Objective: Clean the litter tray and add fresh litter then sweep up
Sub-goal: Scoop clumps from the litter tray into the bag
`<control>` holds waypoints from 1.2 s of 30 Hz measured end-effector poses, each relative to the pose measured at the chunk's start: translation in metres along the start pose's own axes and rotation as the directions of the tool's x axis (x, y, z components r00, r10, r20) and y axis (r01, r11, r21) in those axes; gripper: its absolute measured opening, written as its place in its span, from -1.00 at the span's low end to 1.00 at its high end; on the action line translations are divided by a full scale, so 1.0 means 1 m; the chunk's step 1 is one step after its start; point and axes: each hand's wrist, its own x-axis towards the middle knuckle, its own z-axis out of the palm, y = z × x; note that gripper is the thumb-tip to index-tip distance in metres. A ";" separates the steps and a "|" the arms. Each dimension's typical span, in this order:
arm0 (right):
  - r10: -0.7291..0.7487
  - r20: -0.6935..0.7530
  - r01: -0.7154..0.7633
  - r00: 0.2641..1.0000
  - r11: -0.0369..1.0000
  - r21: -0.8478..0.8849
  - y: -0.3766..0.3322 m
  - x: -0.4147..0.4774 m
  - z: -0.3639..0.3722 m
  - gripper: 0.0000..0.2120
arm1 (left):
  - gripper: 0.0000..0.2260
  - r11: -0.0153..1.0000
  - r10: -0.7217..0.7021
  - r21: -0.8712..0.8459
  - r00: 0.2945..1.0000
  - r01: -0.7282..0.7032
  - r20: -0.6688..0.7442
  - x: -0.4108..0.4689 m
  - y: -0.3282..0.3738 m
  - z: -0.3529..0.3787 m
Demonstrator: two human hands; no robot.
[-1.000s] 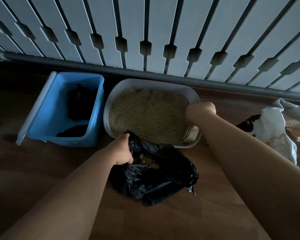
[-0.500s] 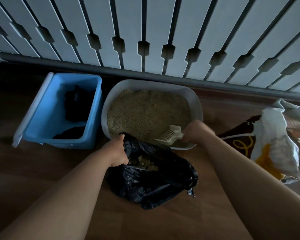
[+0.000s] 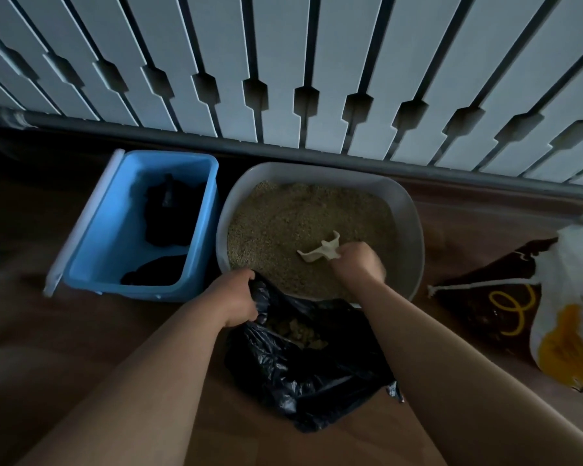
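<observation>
Hands are working apart: right hand (image 3: 359,264) is gripping a pale scoop (image 3: 320,252) by its handle over the litter tray (image 3: 416,230) on the floor (image 3: 81,331); left hand (image 3: 234,297) is pinching open a black bag (image 3: 303,371) just before the tray. Litter (image 3: 300,213) is probably loose and spill-prone; the limp bag wants holding at its rim.

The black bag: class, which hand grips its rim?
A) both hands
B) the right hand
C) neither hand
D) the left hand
D: the left hand grips the black bag at its rim, while the right hand holds the scoop over the litter tray.
</observation>
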 end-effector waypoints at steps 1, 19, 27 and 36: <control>-0.002 0.007 0.001 1.000 1.000 0.028 -0.003 0.001 0.004 -0.82 | -0.28 1.000 0.008 -0.005 1.000 -0.008 0.006 0.001 0.001 0.000; -0.001 0.039 -0.018 0.999 0.875 0.484 0.004 -0.003 0.010 -0.71 | -0.27 0.997 0.045 0.059 0.997 -0.049 0.069 0.004 -0.001 -0.019; -0.090 -0.014 0.091 0.996 0.958 0.271 0.020 -0.023 -0.030 -0.73 | -0.28 0.971 0.091 0.211 0.989 -0.115 0.118 0.001 0.024 -0.041; -0.087 -0.033 0.090 0.996 0.993 0.082 0.037 -0.040 -0.061 -0.76 | -0.29 0.968 0.090 0.220 0.985 -0.121 0.144 0.005 0.018 -0.041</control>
